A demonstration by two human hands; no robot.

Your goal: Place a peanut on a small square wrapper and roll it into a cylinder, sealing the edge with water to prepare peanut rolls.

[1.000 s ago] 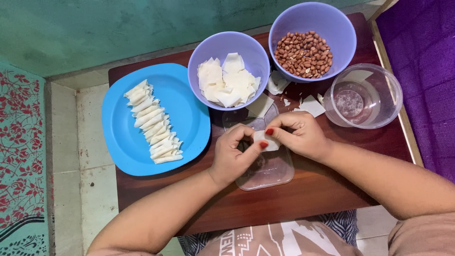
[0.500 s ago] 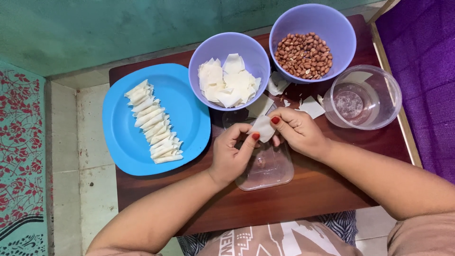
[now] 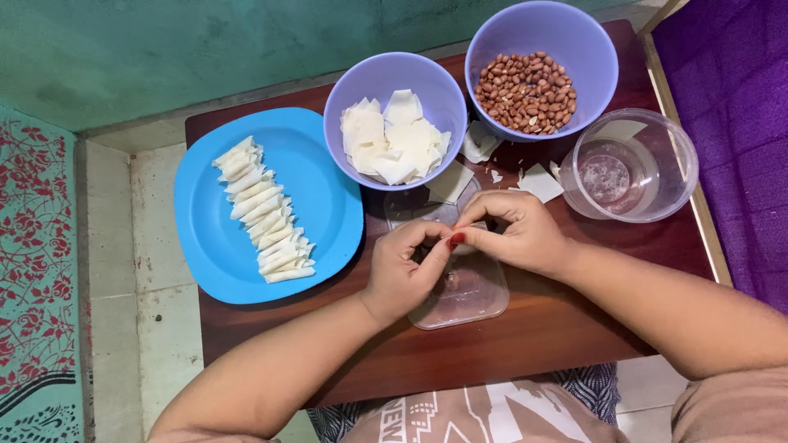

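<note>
At frame centre, left hand [image 3: 405, 275] and right hand [image 3: 515, 232] meet, fingers [image 3: 476, 215] clenched around a barely visible white wrapper piece [image 3: 465, 246], above the clear lid [image 3: 464, 291].

No packages, labels, signs or screens show here, only open bowls, a plate and clear containers.

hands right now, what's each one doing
left hand: fingers pinched shut on something small, hidden by the fingers
right hand: fingers curled shut on the same small thing
</note>
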